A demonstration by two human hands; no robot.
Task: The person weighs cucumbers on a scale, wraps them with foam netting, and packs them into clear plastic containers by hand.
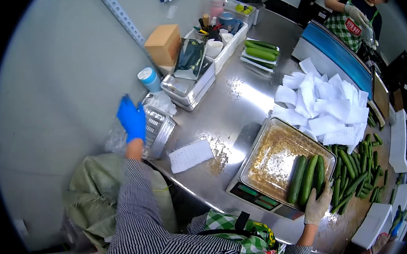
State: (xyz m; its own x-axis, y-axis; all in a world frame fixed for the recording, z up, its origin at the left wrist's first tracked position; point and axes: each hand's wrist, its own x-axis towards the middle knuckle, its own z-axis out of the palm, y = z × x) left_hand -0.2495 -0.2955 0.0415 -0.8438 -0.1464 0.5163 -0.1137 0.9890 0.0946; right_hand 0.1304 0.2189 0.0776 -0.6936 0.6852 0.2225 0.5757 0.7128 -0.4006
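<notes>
My left hand (132, 119), in a blue glove, is held out at the left with its fingers apart, beside a stack of clear plastic trays (159, 132). My right hand (318, 204), in a pale knit glove, touches the near end of the rightmost of three cucumbers (308, 179); whether its fingers grip it is hard to tell. These cucumbers lie side by side on the metal pan of a scale (270, 161). A white foam net sheet (190, 155) rests on the steel table (204, 122) between the trays and the scale.
White foam nets (324, 105) are heaped behind the scale. Many loose cucumbers (357, 172) lie to its right. Packed cucumbers (261, 54) sit farther back, near a blue-topped machine (336, 54). A bin of tools (215, 42) and a cardboard box (163, 45) stand at left. Co-workers are at the right.
</notes>
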